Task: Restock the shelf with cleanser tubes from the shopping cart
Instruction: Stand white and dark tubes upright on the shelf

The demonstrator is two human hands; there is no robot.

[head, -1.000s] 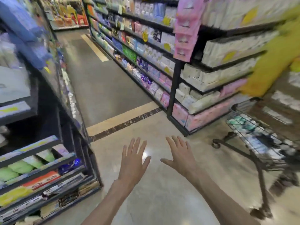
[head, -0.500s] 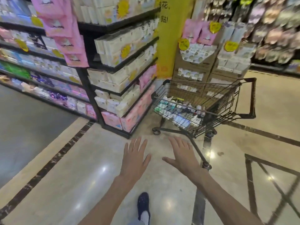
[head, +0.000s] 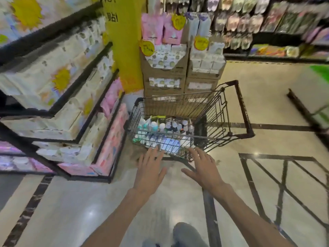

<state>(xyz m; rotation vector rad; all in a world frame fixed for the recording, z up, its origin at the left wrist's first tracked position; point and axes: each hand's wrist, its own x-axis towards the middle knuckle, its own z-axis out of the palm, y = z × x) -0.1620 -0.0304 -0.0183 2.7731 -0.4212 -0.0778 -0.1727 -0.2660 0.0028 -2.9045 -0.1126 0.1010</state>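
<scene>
A black wire shopping cart (head: 242, 111) stands on the floor just ahead of me, its handle to the right. Several cleanser tubes and bottles (head: 165, 128), white, teal and blue, lie in its basket. My left hand (head: 149, 171) is stretched forward, fingers spread and empty, its fingertips near the cart's near edge. My right hand (head: 203, 168) is also held out flat and empty, just short of the same edge. Neither hand touches the cart that I can tell.
A black shelf unit (head: 80, 97) with white and pink packs stands at the left, close to the cart. A yellow pillar (head: 124, 41) and stacked cardboard display boxes (head: 181, 73) rise behind the cart. More shelving runs along the back right. My foot (head: 187, 234) shows below.
The view swung right from the aisle to the cart. The cart is now closer and centred. Both hands stayed spread and empty and now reach almost to the cart's edge.
</scene>
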